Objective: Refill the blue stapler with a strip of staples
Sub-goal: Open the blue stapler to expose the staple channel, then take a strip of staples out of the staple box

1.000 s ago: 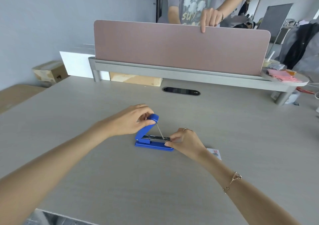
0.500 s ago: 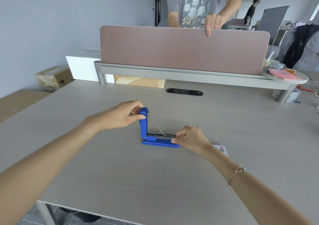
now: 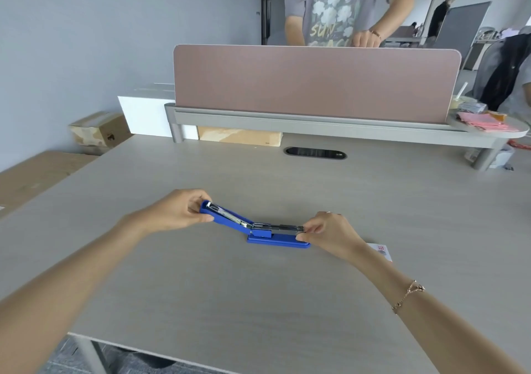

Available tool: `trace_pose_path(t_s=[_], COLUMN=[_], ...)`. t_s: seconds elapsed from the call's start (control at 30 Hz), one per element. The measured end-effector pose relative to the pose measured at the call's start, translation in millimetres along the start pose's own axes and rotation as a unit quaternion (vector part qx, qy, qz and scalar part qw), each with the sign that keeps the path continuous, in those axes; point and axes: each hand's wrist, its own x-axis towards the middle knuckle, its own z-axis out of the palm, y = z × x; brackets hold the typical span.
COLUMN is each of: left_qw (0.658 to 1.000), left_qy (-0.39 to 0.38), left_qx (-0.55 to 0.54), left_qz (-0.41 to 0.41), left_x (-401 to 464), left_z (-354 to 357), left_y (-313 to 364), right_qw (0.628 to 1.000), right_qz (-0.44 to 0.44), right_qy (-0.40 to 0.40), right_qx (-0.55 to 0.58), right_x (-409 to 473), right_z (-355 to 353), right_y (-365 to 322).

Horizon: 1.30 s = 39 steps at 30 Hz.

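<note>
Here the left hand (image 3: 175, 211) fingers pinch the blue stapler (image 3: 255, 228) lid; right hand (image 3: 330, 234) fingers pinch its front.

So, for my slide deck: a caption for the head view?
Left hand swings the blue stapler lid fully open; right hand steadies its front.

The counter (image 3: 258, 302) lies bare in front of the stapler (image 3: 258, 228) and to both sides, open to a hand. A small card (image 3: 382, 251) lies just behind the right hand (image 3: 327, 234). Farther back, a raised shelf (image 3: 316, 126) with a pink divider panel (image 3: 313, 83) walls off the far edge.
</note>
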Motion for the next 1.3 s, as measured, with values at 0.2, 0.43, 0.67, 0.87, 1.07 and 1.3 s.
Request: trace_pose_path(t_s=[0.2,0.43,0.67,0.87,1.07,1.3], left_qw=[0.991,0.984,0.978,0.975,0.971,0.966], left_qy=[-0.021,-0.025,-0.015,0.009,-0.002,-0.048], left_qx=[0.131,0.176,0.209,0.220,0.222,0.207], left_qz=[0.008,0.016,0.014,0.031,0.085,0.146], left_x=[-3.3,-3.6,-4.7,-2.3,14.5,37.0], left_z=[15.6,20.0,21.1,31.4,56.6,113.9], left_y=[-23.7,-28.8,-24.6,-3.7,40.7,96.0], right_qw=[1.000,1.000,0.999,0.999,0.999,0.998], right_qz=[0.001,-0.007,-0.008,-0.030,-0.039,0.003], right_qy=[0.014,0.023,0.030,0.025,0.026,0.057], right_qx=[0.006,0.006,0.006,0.005,-0.013,-0.021], right_x=[-1.7,-7.0,-8.8,-10.8,-23.4,-58.3], right_z=[2.3,2.3,2.7,4.7,-18.3,-56.4], right_y=[0.4,-4.9,-6.4,-3.7,15.7,55.8])
